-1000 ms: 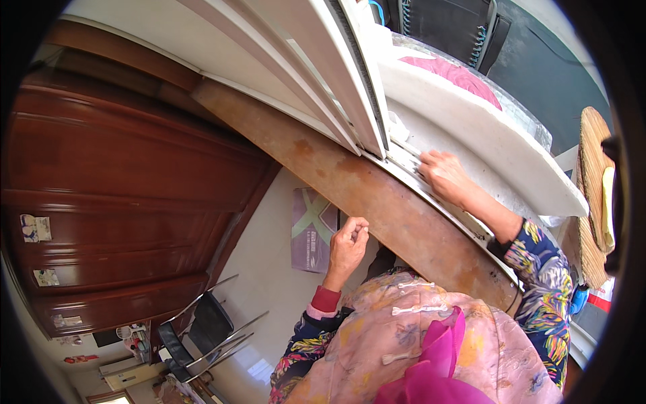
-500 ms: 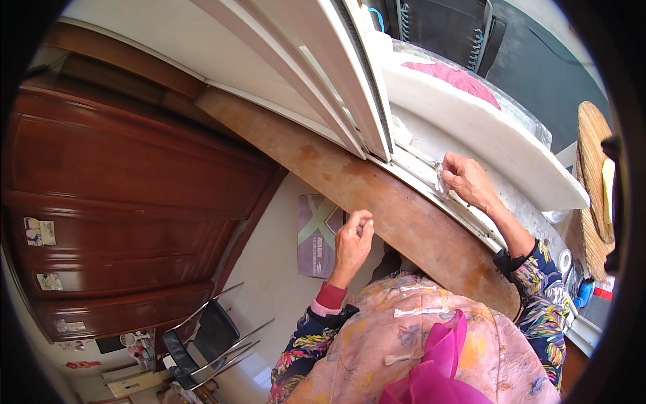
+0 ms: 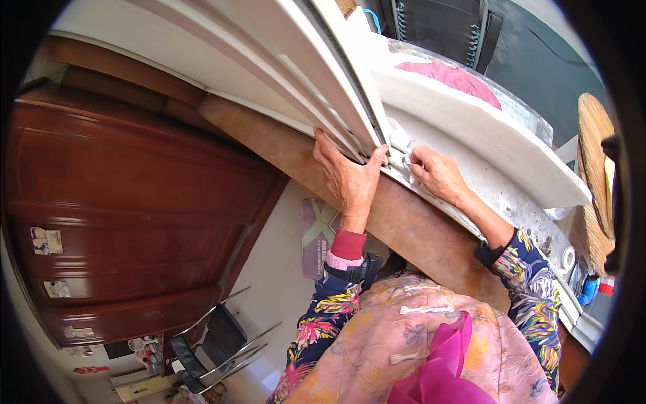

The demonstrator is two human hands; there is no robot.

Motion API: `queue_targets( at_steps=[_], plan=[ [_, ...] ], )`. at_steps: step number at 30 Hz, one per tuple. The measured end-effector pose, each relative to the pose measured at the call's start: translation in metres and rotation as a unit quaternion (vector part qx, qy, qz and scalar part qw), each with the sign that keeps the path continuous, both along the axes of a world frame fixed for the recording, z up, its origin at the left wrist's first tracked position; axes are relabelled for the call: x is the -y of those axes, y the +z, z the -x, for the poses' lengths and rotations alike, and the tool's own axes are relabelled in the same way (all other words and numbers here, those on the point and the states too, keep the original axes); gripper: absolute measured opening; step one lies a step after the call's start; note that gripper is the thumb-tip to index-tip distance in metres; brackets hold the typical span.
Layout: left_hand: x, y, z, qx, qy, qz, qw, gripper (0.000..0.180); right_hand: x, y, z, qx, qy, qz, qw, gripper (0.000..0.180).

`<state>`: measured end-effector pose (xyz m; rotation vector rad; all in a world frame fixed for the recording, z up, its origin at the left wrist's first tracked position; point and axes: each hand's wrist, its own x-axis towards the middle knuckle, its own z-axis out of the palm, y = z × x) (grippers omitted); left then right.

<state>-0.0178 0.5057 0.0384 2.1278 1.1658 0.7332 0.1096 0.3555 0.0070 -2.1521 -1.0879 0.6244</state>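
Note:
My left hand (image 3: 348, 180) grips the lower end of a white sliding window sash (image 3: 323, 74), thumb on one side and fingers on the other. Close by, my right hand (image 3: 441, 176) is closed over the white window track (image 3: 420, 186), pinching a small crumpled white wad (image 3: 406, 163) that looks like tissue or thin cloth. My fingers hide most of the wad. Another crumpled white piece (image 3: 398, 132) lies just outside the track, near the sash's foot.
A brown wooden sill (image 3: 417, 222) runs along the track. Outside stand a white ledge (image 3: 484, 118), pink cloth (image 3: 454, 81), flattened cardboard (image 3: 593, 175) and a tape roll (image 3: 568, 256). Left are a reddish-brown cabinet (image 3: 134, 188), a box (image 3: 317, 236) and a black chair (image 3: 225, 333).
My left hand has moved up and forward from above the sill and taken hold of the sash. My right hand has slid left along the track, toward the sash, with the wad.

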Motion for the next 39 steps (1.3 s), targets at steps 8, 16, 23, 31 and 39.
queue_targets(
  at_steps=[8, 16, 23, 31, 39],
  plan=[
    [0.045, 0.02, 0.005, 0.036, -0.021, -0.044, 0.998, 0.125, 0.001, 0.0, 0.0, 0.07, 0.053, -0.077, 0.993, 0.016],
    [0.054, 0.018, 0.016, 0.052, -0.045, -0.088, 0.994, 0.126, 0.002, -0.004, 0.006, 0.17, 0.078, -0.144, 0.972, 0.024],
    [0.053, 0.019, 0.021, 0.028, -0.036, -0.067, 0.997, 0.124, 0.011, -0.013, 0.005, 0.05, 0.052, -0.14, 0.987, 0.012],
    [0.061, 0.02, -0.004, 0.007, -0.014, -0.065, 0.998, 0.122, 0.021, -0.032, 0.011, 0.107, -0.035, -0.171, 0.979, 0.008],
    [0.058, 0.014, -0.011, 0.001, -0.018, -0.054, 0.998, 0.122, 0.028, -0.036, 0.015, 0.07, -0.048, -0.202, 0.976, 0.014]
  ],
)
